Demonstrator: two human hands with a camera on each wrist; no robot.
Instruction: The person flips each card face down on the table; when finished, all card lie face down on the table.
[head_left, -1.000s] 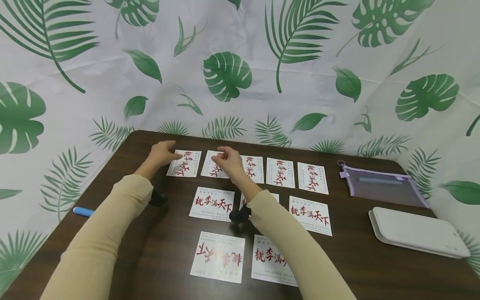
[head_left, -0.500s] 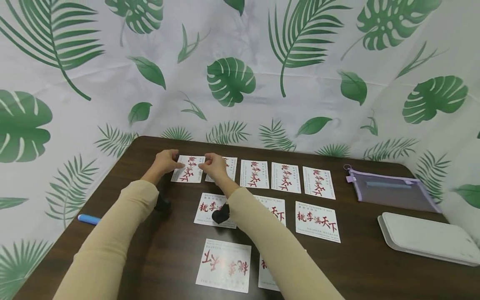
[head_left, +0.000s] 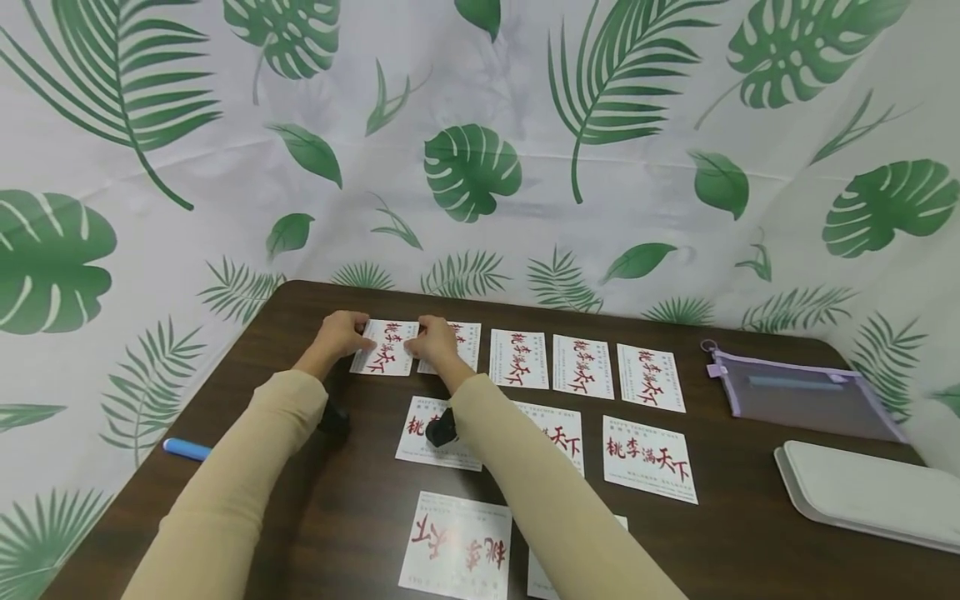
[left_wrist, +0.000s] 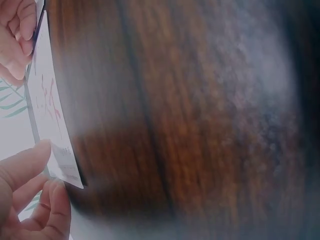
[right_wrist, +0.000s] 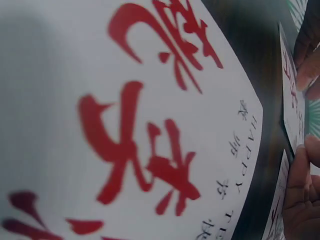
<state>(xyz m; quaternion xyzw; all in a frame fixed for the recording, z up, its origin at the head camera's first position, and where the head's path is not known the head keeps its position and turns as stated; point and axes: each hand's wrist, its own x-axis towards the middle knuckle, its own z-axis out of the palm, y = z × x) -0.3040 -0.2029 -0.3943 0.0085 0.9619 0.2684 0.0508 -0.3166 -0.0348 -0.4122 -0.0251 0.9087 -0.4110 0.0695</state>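
At the far left of the table, both hands are on a square white card (head_left: 384,347) with red brush characters. My left hand (head_left: 341,335) holds its left edge; in the left wrist view the thumb (left_wrist: 39,155) lies over the card and the other fingers bend at its edge. The right hand (head_left: 437,343) pinches the opposite edge, thumb and fingertips together. It partly covers a second card (head_left: 467,343) in the back row. Under the right forearm, two cards in the middle row are partly hidden, including the printed card (right_wrist: 125,125) that fills the right wrist view.
Further back-row cards (head_left: 519,360) lie to the right. A card (head_left: 649,460) ends the middle row, and an upside-down card (head_left: 456,546) lies near the front. A purple mesh pouch (head_left: 806,396) and a white case (head_left: 877,492) stand right; a blue pen (head_left: 186,450) lies left.
The right hand has moved left from over the second card to the right edge of the leftmost card. The left hand stays at that card's left edge. The view has shifted slightly.
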